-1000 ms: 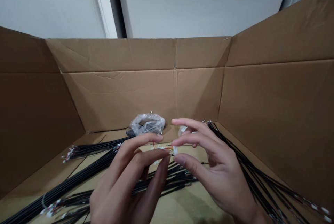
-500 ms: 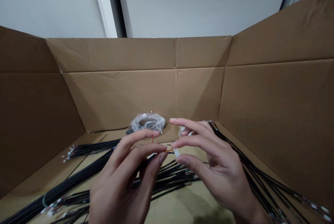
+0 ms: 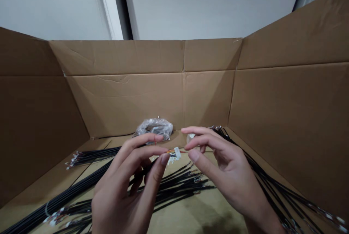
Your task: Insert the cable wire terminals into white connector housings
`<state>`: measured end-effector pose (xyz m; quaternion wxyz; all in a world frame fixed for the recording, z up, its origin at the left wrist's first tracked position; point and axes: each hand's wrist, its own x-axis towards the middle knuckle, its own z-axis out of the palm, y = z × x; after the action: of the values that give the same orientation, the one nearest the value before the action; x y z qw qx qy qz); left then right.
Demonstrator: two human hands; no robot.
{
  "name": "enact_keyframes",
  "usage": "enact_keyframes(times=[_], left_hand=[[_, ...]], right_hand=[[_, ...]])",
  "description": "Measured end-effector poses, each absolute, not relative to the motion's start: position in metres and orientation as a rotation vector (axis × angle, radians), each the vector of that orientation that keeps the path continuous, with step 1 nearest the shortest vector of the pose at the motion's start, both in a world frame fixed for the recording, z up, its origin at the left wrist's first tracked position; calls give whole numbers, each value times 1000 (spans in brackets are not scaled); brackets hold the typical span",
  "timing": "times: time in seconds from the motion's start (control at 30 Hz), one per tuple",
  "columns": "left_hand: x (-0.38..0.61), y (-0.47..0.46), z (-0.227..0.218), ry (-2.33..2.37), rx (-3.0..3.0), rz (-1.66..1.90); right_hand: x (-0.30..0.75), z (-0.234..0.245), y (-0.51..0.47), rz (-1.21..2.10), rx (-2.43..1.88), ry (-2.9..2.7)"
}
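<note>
My left hand (image 3: 139, 175) pinches a black cable (image 3: 148, 168) between thumb and fingers. Thin orange and dark wires (image 3: 171, 151) come out of the cable's end. They run to a small white connector (image 3: 177, 153) just right of my left fingertips. A separate red wire (image 3: 155, 139) stands up by the left index finger. From the connector's right side a short red wire end (image 3: 183, 151) reaches the fingertips of my right hand (image 3: 218, 161). The right thumb and a finger are closed on that end, while the index finger stretches out above.
Black cables with stripped ends (image 3: 185, 183) lie under my hands. A tied cable bundle (image 3: 81, 181) and more cables (image 3: 95, 154) are at left, others (image 3: 269, 183) at right. A clear plastic bag (image 3: 155, 128) rests by the back cardboard wall (image 3: 136, 95). Cardboard walls enclose three sides.
My right fingers have come off the white connector and moved slightly right, onto the red wire end beyond it. My left hand has shifted slightly left and up with the cable.
</note>
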<state>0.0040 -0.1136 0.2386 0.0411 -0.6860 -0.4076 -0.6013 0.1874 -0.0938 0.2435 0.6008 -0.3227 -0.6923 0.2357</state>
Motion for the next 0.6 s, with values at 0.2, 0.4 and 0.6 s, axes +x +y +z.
enact_keyframes(times=[0.2,0.4,0.6], left_hand=[[2,-113,237,-1227,-2134,-1847],[4,-110,237,-1224,-2150,-1812],[3,-108,236,-1148,-2158,-1723]], right_hand=[[183,245,-98,596,-759,-1605],[179,244,-98,508,-736,-1609],[177,244,-99,504,-793,-1588]])
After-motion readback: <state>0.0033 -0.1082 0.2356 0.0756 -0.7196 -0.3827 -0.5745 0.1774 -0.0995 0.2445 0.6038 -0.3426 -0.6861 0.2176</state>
